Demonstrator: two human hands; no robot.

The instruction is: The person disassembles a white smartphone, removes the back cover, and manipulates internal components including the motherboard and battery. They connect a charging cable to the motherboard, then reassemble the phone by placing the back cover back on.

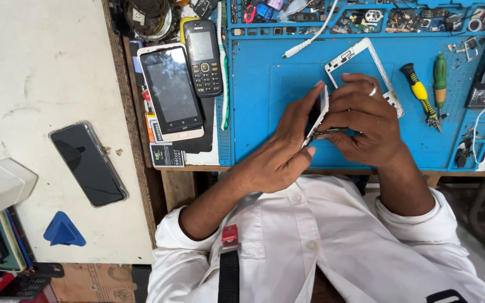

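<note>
Over a blue repair mat (265, 112), my left hand (284, 148) grips a thin white phone body (320, 112) held on edge. My right hand (360, 120), with a ring on one finger, steadies the phone's other side and pinches a small metal tool (332, 132) against its lower edge. A white phone frame (360, 53) lies flat on the mat just behind my right hand. The phone's inner face is hidden by my fingers.
A white touchscreen phone (170, 92) and a black keypad phone (203, 56) lie left of the mat. Yellow and green screwdrivers (430, 84) rest at right. A black phone (88, 163) and blue triangular pick (63, 230) sit on the white counter. Small parts fill the mat's rear trays (366, 19).
</note>
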